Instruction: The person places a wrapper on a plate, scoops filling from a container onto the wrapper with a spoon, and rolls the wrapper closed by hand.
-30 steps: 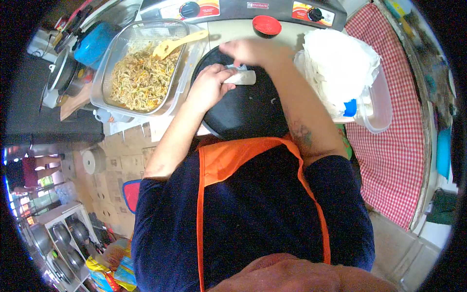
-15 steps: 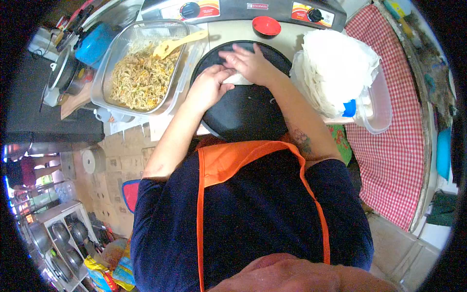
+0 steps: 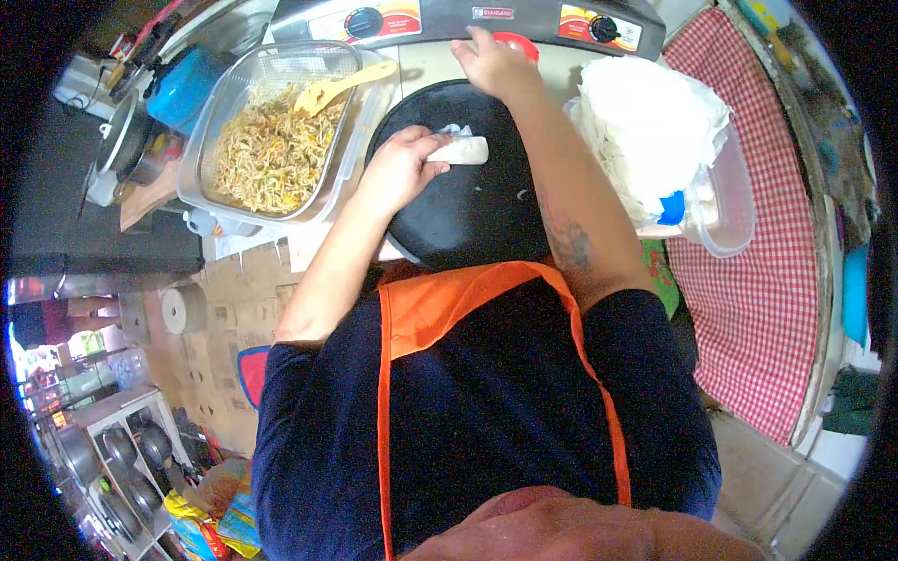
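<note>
On the round black tray (image 3: 468,220) lies a white rolled wrapper (image 3: 460,151). My left hand (image 3: 404,168) grips its left end, with the fingers on top and the thumb at the near side. Beyond the tray's far edge, my right hand (image 3: 493,64) is raised beside the small red bowl (image 3: 520,45), which it partly covers; its fingers are apart and nothing shows in them. A tall stack of thin white wrappers (image 3: 655,131) stands to the right. Left of the tray, a clear container holds a shredded noodle-like filling (image 3: 271,159) and a yellow spatula (image 3: 327,92).
A stove (image 3: 468,21) with two knobs runs along the back. At the right are a clear plastic tub (image 3: 734,210) and a red checked cloth (image 3: 748,243). A blue container (image 3: 182,89) and pots are at the upper left. Another person's legs show at the far left.
My right hand has moved from over the roll to the red bowl at the back, uncovering the roll. My left hand has stayed on the roll.
</note>
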Available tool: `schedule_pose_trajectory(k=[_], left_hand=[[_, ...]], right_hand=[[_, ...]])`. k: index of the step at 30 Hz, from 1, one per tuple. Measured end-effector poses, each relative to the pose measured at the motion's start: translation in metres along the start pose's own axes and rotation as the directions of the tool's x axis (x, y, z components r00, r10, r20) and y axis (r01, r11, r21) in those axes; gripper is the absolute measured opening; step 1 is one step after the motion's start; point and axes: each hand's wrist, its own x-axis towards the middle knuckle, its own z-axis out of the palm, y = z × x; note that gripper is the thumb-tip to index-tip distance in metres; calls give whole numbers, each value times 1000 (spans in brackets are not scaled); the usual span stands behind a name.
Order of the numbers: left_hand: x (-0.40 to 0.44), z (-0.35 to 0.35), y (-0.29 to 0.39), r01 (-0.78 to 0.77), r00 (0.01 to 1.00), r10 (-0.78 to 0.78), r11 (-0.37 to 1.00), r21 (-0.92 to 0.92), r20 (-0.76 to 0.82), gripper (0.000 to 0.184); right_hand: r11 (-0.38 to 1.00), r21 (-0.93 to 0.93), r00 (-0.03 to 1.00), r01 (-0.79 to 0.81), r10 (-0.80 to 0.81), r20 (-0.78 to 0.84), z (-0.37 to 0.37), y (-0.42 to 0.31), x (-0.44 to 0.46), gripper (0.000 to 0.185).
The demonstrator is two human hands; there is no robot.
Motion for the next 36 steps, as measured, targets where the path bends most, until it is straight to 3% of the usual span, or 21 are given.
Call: schedule_pose_trajectory(k=[1, 2, 4, 6, 8, 12, 14, 18, 20, 22, 25, 27, 28, 30, 31, 32, 36], left_hand=[[0, 0, 0, -3, 1000, 3, 1000, 4, -1, 37], [-1, 0, 0, 12, 1000, -12, 1000, 2, 11, 38], [-1, 1, -1, 27, 1000, -27, 1000, 3, 17, 38], [-1, 1, -1, 45, 999, -44, 999, -25, 28, 38], [-1, 0, -1, 40, 999, -40, 999, -4, 32, 38], [0, 1, -3, 0, 1000, -1, 1000, 11, 15, 37], [1, 0, -2, 12, 999, -12, 1000, 22, 30, 37], [1, 3, -4, -8, 1000, 8, 1000, 24, 14, 36], [1, 3, -4, -5, 1000, 5, 1000, 18, 16, 35], [2, 1, -2, -3, 1000, 2, 1000, 16, 18, 35], [4, -1, 2, 6, 999, -8, 999, 35, 39, 35], [5, -2, 2, -2, 1000, 1, 999, 37, 27, 35], [7, -3, 4, 0, 1000, -1, 999, 38, 26, 35], [13, -8, 5, 77, 982, -100, 987, 139, 162, 33], [15, -8, 2, 77, 981, -100, 987, 142, 167, 33], [19, -7, -1, 104, 969, -146, 973, 206, 201, 31], [31, -3, -8, 233, 912, -308, 932, 278, 269, 31]], right_hand=[[982, -166, 996, -86, 89, 9, 1, 1, 11, 61], [983, -165, 996, -84, 86, 5, 2, 3, 19, 61], [930, -264, 947, -255, 295, 123, 11, 16, 30, 64], [930, -273, 937, -245, 299, 179, 16, 23, 31, 66], [935, -309, 985, -174, 158, -76, 18, 25, 26, 61], [966, -257, 999, -5, -9, -53, -8, -1, -11, 56], [952, -123, 929, 280, -237, 285, 9, 9, -25, 52], [963, -169, 937, 208, -147, 316, 1, 3, -62, 53], [989, 133, 975, 69, -95, 199, -8, 3, -63, 55], [981, 144, 975, 133, -155, 159, -5, 4, -67, 55], [990, 38, 958, 134, -140, 250, 1, 8, -69, 55], [964, 78, 966, 253, -248, -73, -5, 6, -70, 42], [964, 80, 966, 255, -249, -71, -10, 4, -72, 42], [887, 217, 913, 407, -401, -74, -17, 1, -81, 26], [793, 3, 790, 610, -608, -77, -13, 3, -90, 19], [779, -31, 779, 626, -625, 40, -7, 2, -102, 21], [733, -64, 731, 677, -680, -52, 18, 18, -124, 40]])
